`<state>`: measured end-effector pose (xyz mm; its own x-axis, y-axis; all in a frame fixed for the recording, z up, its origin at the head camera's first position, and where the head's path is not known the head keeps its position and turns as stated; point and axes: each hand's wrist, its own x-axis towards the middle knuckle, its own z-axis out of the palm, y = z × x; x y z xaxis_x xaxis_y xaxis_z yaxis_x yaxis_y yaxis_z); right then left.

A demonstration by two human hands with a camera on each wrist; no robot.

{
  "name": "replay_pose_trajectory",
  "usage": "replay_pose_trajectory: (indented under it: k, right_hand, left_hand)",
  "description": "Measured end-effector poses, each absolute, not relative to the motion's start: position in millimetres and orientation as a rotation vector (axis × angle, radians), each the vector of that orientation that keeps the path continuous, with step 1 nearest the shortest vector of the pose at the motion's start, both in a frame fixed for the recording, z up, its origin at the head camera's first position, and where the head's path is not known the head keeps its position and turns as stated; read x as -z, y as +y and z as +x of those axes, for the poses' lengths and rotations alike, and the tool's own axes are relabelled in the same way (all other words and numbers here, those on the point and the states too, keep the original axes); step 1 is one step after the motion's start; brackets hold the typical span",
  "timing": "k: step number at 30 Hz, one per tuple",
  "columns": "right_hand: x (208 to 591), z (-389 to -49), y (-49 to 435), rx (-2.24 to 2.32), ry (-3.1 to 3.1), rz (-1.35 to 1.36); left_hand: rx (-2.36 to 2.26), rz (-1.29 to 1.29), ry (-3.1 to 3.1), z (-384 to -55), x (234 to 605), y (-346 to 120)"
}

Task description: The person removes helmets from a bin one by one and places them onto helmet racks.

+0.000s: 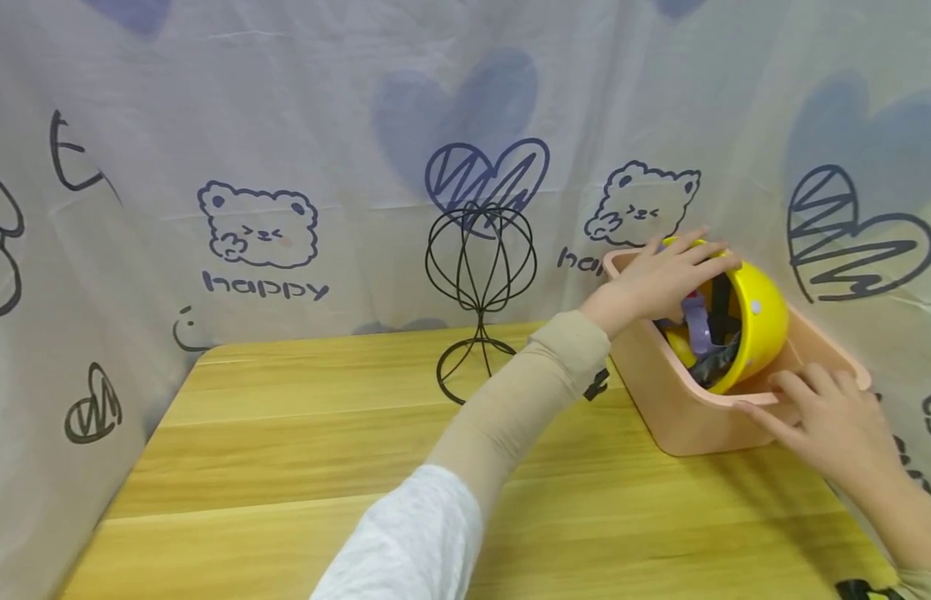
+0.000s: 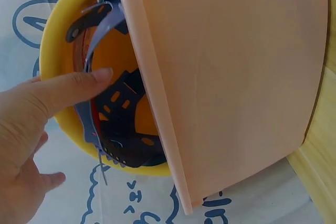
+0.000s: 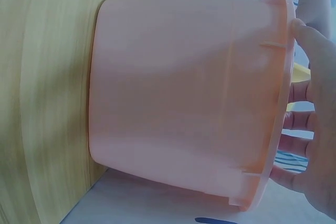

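Observation:
A yellow safety helmet (image 1: 765,312) lies tilted inside a pink plastic bin (image 1: 653,400), its open underside with dark and purple straps facing left. My left hand (image 1: 660,279) grips the helmet's upper rim. In the left wrist view, the thumb of the left hand (image 2: 31,124) reaches inside the helmet (image 2: 50,61), while the other fingers are partly hidden behind it. My right hand (image 1: 840,425) holds the bin's near rim. In the right wrist view, the right hand (image 3: 320,103) has its fingers over the rim of the bin (image 3: 184,93) into the inside.
A black wire stand (image 1: 480,312) with a round cage top stands on the wooden table (image 1: 285,450), left of the bin. A small black object (image 1: 597,384) lies beside the bin, partly hidden by the left arm. A printed curtain (image 1: 345,167) hangs behind the table.

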<state>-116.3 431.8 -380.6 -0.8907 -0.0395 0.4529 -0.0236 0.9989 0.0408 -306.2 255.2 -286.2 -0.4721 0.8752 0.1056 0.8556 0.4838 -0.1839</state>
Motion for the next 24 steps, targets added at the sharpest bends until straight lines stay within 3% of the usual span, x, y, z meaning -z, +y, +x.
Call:
replay_pose_trajectory:
  k: [24]
  right_hand:
    - [382,-115,429,0.022,-2.696,-0.025]
  left_hand:
    - [-0.154,-1.711,-2.135,-316,293,228]
